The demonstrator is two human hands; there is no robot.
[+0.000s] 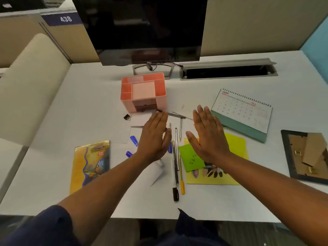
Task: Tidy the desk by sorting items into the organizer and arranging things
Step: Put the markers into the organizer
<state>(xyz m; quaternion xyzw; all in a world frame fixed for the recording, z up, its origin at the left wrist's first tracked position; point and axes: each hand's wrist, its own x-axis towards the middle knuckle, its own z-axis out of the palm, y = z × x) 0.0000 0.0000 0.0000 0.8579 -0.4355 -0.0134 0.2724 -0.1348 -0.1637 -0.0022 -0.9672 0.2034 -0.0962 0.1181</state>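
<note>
Head view: organizer (143, 93) sat empty at desk back, behind left hand (154, 137). Left hand flat, fingers straight, gripping nothing. Pens (175, 157) lay between palms. Right hand (207, 137) flat too, over green note (190, 159). Imo scoop pens together first, then drop upright in organizer.

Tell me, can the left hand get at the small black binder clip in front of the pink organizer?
Probably yes. The left hand is open and holds nothing, and the binder clip lies on bare desk just to its left, with nothing on top or between them.
</note>
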